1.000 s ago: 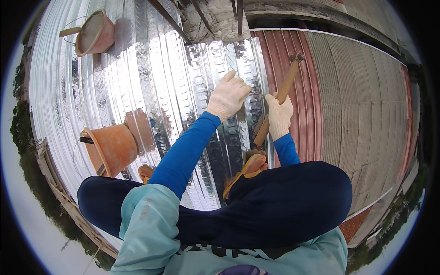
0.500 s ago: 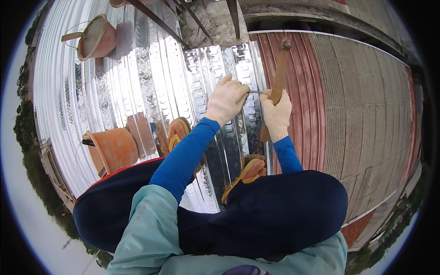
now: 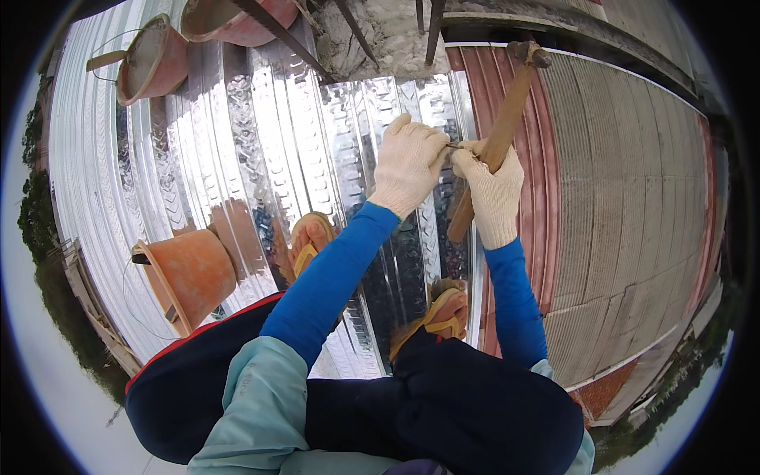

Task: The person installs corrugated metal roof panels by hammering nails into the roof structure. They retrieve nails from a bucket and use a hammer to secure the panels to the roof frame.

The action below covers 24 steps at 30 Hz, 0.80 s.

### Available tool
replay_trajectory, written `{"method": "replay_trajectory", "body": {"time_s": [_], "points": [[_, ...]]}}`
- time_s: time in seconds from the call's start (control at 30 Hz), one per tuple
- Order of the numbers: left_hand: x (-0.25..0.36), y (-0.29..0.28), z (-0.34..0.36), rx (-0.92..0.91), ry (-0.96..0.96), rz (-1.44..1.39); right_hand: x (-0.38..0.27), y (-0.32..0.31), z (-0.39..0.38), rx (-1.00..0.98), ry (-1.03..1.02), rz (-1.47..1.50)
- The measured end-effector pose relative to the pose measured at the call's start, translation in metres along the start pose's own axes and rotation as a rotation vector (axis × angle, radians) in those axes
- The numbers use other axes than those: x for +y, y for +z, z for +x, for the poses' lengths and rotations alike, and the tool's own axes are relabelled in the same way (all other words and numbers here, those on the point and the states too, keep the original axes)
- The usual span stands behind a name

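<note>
Outdoor roof; shiny ribbed metal sheeting point(image 3: 289, 170) is laid out next to red roofing point(image 3: 514, 174) and grey corrugated panels. An orange bucket point(image 3: 194, 269) is seen tipped on its side at left, with more buckets at top left. Dark rods point(image 3: 277, 36) are seen crossing at the top.

A hammer point(image 3: 512, 111) is held by the gloved right hand point(image 3: 492, 194): its wooden handle is gripped slantwise, head up and away, butt end over the sheeting. A thin metal piece point(image 3: 453, 145) is pinched by the closed fingertips of the gloved left hand point(image 3: 409, 166) and spans the small gap to the right hand's fingertips. Whether it is also gripped by the right fingers cannot be told; its exact kind is too small to tell.

Risks, as judged: the thin piece could be dropped and lost in a rib, since it is small and glove fabric is thick. The hammer could be let slip if the right grip is loosened while its fingers are busied with the piece; the sandalled right foot point(image 3: 451, 313) could then be struck. Footing could be lost, as smooth ribbed metal is squatted on in open sandals.
</note>
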<state>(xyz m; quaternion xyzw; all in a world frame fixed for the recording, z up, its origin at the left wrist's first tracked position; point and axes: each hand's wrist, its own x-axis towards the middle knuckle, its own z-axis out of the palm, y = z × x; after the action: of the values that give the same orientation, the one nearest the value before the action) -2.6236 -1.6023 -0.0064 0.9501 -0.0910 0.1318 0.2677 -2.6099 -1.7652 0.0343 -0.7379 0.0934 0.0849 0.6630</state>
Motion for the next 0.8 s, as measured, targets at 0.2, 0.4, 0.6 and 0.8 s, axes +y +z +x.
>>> {"method": "replay_trajectory", "body": {"time_s": [0.2, 0.4, 0.6, 0.8], "points": [[-0.015, 0.002, 0.032, -0.006, -0.053, 0.119, -0.009, 0.021, 0.037, 0.016, -0.083, -0.115], [-0.032, 0.005, 0.048, 0.042, -0.039, 0.073, -0.007, 0.038, 0.067, 0.098, -0.088, -0.245], [-0.027, 0.010, 0.048, 0.102, -0.035, 0.068, -0.011, 0.031, 0.074, 0.064, 0.021, -0.038], [-0.031, 0.009, 0.044, 0.146, -0.057, 0.093, -0.009, 0.031, 0.071, 0.013, -0.020, 0.000]]}}
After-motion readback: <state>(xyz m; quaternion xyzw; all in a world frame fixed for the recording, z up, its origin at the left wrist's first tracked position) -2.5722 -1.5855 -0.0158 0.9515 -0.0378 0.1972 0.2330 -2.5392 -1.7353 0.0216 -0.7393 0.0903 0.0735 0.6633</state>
